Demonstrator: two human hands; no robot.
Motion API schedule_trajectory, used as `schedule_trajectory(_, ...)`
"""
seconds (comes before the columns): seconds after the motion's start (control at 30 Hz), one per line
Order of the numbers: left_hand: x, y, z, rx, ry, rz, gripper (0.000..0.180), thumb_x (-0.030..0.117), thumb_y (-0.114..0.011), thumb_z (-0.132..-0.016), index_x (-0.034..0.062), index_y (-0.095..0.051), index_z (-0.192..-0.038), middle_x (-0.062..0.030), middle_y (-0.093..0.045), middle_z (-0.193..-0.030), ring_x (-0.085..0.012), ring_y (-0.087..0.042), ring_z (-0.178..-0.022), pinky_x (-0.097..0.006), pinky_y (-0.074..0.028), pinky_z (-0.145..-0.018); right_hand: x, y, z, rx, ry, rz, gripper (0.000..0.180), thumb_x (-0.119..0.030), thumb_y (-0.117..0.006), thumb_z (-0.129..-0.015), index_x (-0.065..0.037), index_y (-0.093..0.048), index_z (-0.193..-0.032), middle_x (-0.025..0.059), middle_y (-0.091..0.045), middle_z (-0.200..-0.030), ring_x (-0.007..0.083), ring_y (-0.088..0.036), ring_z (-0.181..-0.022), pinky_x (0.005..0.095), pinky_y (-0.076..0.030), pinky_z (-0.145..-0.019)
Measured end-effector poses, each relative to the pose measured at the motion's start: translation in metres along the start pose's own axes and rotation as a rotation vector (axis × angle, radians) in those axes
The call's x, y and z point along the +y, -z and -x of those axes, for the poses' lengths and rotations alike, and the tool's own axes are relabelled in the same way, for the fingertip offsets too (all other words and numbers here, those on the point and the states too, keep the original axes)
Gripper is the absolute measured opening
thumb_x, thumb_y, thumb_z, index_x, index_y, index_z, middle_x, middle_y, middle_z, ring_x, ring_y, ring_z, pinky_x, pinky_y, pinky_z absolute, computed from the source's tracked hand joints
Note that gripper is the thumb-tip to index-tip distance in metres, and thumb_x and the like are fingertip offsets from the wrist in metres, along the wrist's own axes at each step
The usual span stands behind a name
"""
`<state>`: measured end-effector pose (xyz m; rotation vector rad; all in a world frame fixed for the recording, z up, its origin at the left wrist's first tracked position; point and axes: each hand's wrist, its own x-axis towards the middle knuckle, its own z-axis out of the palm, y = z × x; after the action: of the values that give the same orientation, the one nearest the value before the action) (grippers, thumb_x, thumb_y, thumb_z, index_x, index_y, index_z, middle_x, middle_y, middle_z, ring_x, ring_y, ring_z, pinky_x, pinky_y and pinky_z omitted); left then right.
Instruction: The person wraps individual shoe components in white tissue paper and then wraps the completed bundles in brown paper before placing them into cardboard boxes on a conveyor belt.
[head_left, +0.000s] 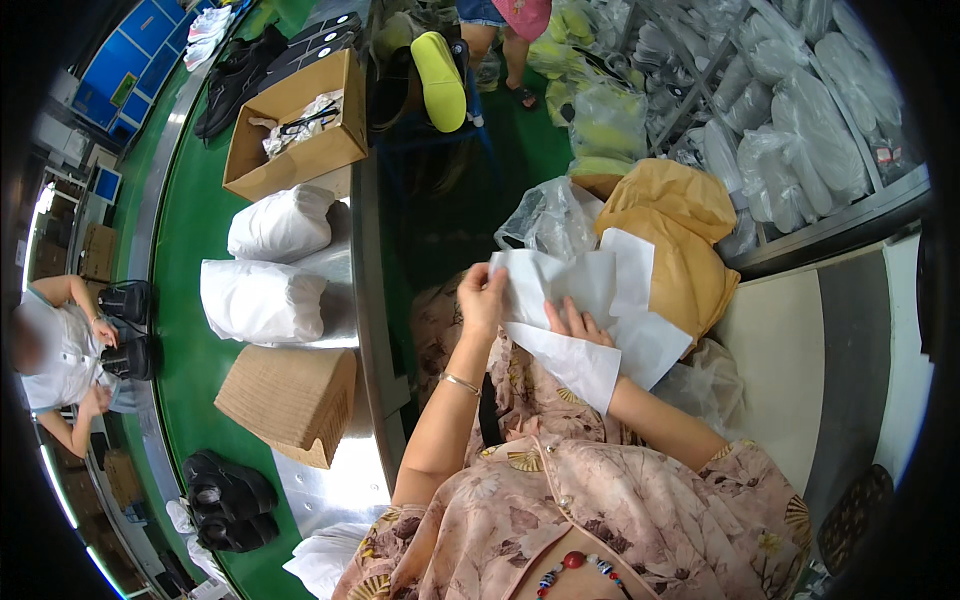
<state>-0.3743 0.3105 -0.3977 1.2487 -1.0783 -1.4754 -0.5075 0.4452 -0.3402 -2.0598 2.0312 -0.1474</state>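
Observation:
In front of my body are several thin sheets of white paper (pixel 565 280), creased and fanned out at different angles. My left hand (pixel 481 297) is closed on the upper left corner of the paper, thumb and fingers pinching it. Between the sheets lies my right hand (pixel 580 324), its fingers apart and resting against the paper. One sheet crosses over its wrist and hides part of the palm.
On the bench to the left stand white paper-wrapped bundles (pixel 262 300), a piece of brown cardboard (pixel 288 395), an open carton (pixel 300 150) and black shoes (pixel 228 500). Brown paper sacks (pixel 670 235) stand beyond the sheets. Bagged items fill a rack (pixel 800 130). A person (pixel 65 345) works across the bench.

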Motion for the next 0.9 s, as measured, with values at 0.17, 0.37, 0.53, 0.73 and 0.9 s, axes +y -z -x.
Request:
schedule_trajectory(0.17, -0.023, 0.023, 0.009, 0.14, 0.214, -0.091, 0.018, 0.011, -0.061, -0.081, -0.0035, -0.057, -0.091, -0.0061, -0.059, -0.08, -0.0137, -0.053, -0.068, -0.026, -0.045, -0.061, 0.008, 0.003, 0.011, -0.06, -0.043, -0.034, 0.075, -0.04, -0.055, -0.078, -0.013, -0.023, -0.14, 0.0271, -0.029, -0.137, 0.0442, -0.043, -0.112, 0.0551, -0.04, -0.086)
schedule_trajectory(0.37, 0.037, -0.008, 0.044, 0.166, -0.258, -0.527, 0.03, 0.014, -0.06, -0.083, -0.0043, -0.051, -0.105, -0.0174, -0.055, -0.091, -0.0313, -0.056, -0.082, -0.037, -0.047, -0.073, 0.006, -0.019, 0.008, 0.008, -0.066, 0.052, 0.07, -0.039, -0.051, -0.08, -0.006, -0.027, -0.137, 0.0299, -0.026, -0.137, 0.0449, -0.04, -0.114, 0.0553, -0.04, -0.085)
schedule_trajectory(0.53, 0.014, -0.02, 0.074, -0.023, -0.385, -0.901, 0.043, 0.026, -0.062, -0.081, -0.0007, -0.052, -0.113, -0.0181, -0.056, -0.101, -0.0336, -0.055, -0.092, -0.041, -0.043, -0.081, 0.001, -0.04, 0.012, 0.074, -0.126, 0.011, 0.055, -0.036, -0.049, -0.08, -0.006, -0.045, -0.126, 0.0273, -0.039, -0.129, 0.0437, -0.039, -0.116, 0.0554, -0.039, -0.087)
schedule_trajectory(0.73, 0.052, -0.001, 0.079, -0.553, -0.292, -1.003, 0.034, 0.033, -0.062, -0.082, 0.006, -0.062, -0.102, -0.0114, -0.062, -0.093, -0.0268, -0.055, -0.095, -0.046, -0.029, -0.096, 0.017, -0.007, 0.007, -0.203, -0.092, -0.302, 0.052, -0.027, -0.058, -0.079, 0.004, -0.043, -0.118, 0.0266, -0.047, -0.116, 0.0433, -0.046, -0.102, 0.0442, -0.04, -0.088)
schedule_trajectory(0.9, 0.038, 0.047, 0.094, -0.79, -0.09, -1.017, 0.045, 0.045, -0.047, -0.089, 0.0074, -0.068, -0.074, -0.0086, -0.063, -0.073, -0.0265, -0.059, -0.081, -0.051, -0.03, -0.092, 0.011, -0.014, 0.019, -0.051, -0.26, -0.376, 0.073, -0.023, -0.063, -0.077, 0.013, -0.025, -0.128, 0.0336, -0.038, -0.119, 0.0463, -0.044, -0.106, 0.0463, -0.039, -0.091)
